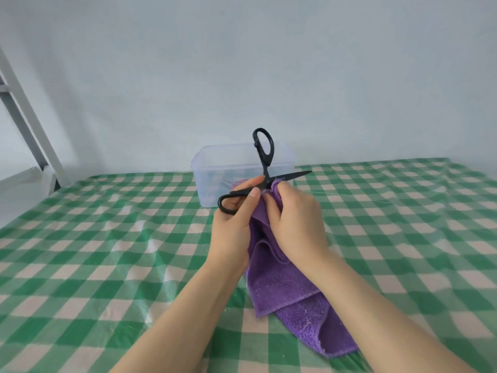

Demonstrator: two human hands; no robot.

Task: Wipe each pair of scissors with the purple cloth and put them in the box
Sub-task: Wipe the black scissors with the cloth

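A pair of black scissors (265, 154) is held spread apart above the table, one handle loop pointing up and one blade tip pointing right. My left hand (234, 219) grips the lower handle loop, thumb on top. My right hand (295, 222) pinches the purple cloth (285, 286) around the scissors near the pivot; the rest of the cloth hangs down onto the table. Behind the hands stands a clear plastic box (215, 168), open at the top, with some items dimly visible inside.
The table wears a green and cream checked cloth (107, 251). A white metal frame (24, 109) leans at the far left. A pale wall closes the back.
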